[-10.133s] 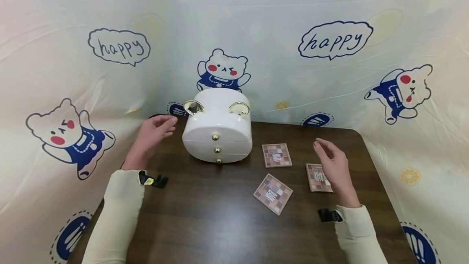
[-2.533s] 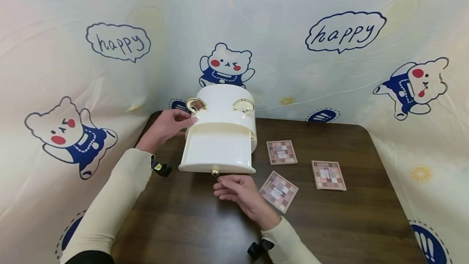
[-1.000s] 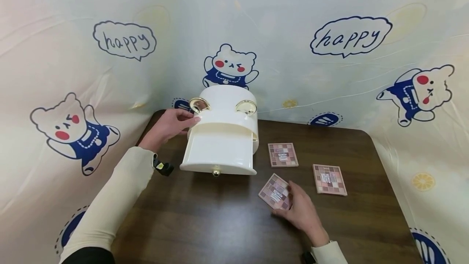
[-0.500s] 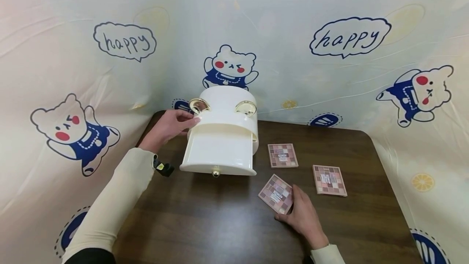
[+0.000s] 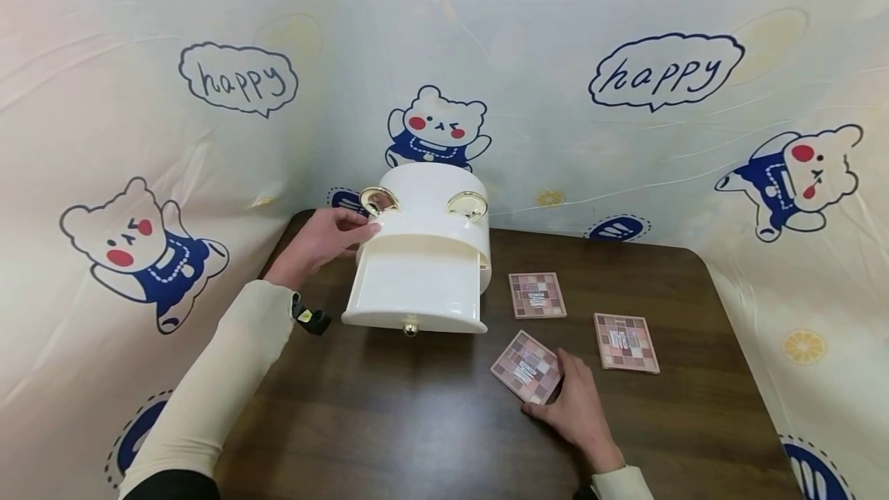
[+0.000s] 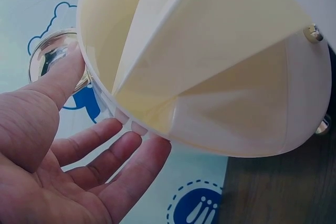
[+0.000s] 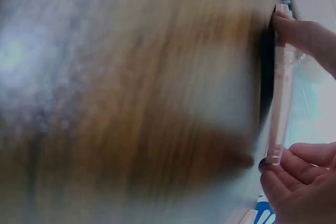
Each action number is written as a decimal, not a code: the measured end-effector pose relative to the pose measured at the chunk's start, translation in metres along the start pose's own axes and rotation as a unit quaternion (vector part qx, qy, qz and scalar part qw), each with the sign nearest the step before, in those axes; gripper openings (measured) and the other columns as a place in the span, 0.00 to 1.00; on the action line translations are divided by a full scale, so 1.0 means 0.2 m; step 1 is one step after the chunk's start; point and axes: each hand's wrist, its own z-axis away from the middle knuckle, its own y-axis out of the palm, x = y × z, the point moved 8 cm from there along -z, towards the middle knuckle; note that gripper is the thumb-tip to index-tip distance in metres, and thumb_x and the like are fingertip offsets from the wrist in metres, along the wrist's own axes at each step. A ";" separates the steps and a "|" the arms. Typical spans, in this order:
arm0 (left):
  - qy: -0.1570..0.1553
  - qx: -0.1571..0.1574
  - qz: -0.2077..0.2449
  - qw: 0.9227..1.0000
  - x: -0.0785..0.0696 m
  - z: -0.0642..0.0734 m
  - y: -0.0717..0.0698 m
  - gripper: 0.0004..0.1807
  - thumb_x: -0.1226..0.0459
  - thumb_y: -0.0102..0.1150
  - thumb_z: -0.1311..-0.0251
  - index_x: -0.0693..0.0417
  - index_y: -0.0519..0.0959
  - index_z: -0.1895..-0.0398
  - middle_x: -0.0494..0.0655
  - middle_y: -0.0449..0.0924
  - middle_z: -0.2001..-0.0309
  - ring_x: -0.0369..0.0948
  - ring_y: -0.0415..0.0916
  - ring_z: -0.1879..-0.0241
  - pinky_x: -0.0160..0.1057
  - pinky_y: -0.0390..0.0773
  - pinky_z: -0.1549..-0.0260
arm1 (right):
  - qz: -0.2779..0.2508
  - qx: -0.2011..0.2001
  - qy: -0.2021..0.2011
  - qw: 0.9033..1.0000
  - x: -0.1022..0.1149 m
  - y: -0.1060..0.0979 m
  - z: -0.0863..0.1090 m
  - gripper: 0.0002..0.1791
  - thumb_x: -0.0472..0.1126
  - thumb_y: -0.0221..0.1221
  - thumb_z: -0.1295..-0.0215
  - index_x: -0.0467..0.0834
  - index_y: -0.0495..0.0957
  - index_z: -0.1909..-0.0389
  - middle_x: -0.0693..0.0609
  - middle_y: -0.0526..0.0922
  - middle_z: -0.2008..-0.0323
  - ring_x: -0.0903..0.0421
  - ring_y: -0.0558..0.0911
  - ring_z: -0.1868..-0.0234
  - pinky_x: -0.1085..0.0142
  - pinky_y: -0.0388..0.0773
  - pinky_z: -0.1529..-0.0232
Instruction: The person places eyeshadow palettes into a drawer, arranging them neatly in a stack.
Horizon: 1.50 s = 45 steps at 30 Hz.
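A white storage box (image 5: pixel 434 214) with gold ears stands at the back of the table, its drawer (image 5: pixel 417 284) pulled out toward me. On the drawer front is a gold knob (image 5: pixel 410 329). My left hand (image 5: pixel 322 241) rests against the box's left side. In the left wrist view, the thumb and fingertips (image 6: pixel 157 148) touch the outside of the curved wall (image 6: pixel 236 150). At the front right, my right hand (image 5: pixel 579 407) grips an eyeshadow palette (image 5: pixel 525 367) by opposite edges. The right wrist view shows that palette (image 7: pixel 281 98) edge-on between thumb and fingers.
Two more checkered palettes lie flat: one palette (image 5: pixel 537 295) right of the box, another palette (image 5: pixel 626 342) farther right. A printed cloth (image 5: pixel 542 137) hangs behind and beside the brown table (image 5: pixel 361 423). A black wrist strap (image 5: pixel 311 318) shows at the left cuff.
Since the oldest frame, the left hand has come to the box and the drawer has been pulled open. The right hand has left the knob area and taken hold of the nearest palette.
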 end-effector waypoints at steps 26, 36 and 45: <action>-0.017 -0.009 0.001 1.000 0.00 0.01 -0.01 0.35 0.43 0.70 0.43 0.57 0.77 0.40 0.56 0.76 0.45 0.53 0.78 0.50 0.49 0.84 0.54 | -0.168 -0.054 0.006 0.984 0.25 -0.36 -0.12 0.60 0.52 0.84 0.63 0.35 0.63 0.29 0.38 0.69 0.33 0.44 0.70 0.36 0.42 0.64 0.34; -0.010 -0.008 0.001 1.000 0.01 0.01 -0.01 0.36 0.42 0.70 0.44 0.57 0.77 0.40 0.56 0.76 0.46 0.53 0.79 0.51 0.48 0.85 0.55 | -0.156 -0.049 -0.036 0.986 0.43 -0.53 -0.16 0.61 0.53 0.83 0.62 0.40 0.63 0.27 0.43 0.68 0.31 0.44 0.70 0.35 0.43 0.67 0.35; -0.012 -0.009 0.001 1.000 0.02 0.00 -0.01 0.36 0.42 0.71 0.44 0.56 0.78 0.41 0.56 0.76 0.46 0.53 0.79 0.51 0.47 0.85 0.56 | -0.195 0.017 -0.085 0.977 0.67 -0.55 -0.27 0.56 0.52 0.82 0.58 0.43 0.64 0.27 0.49 0.71 0.33 0.50 0.71 0.38 0.46 0.69 0.36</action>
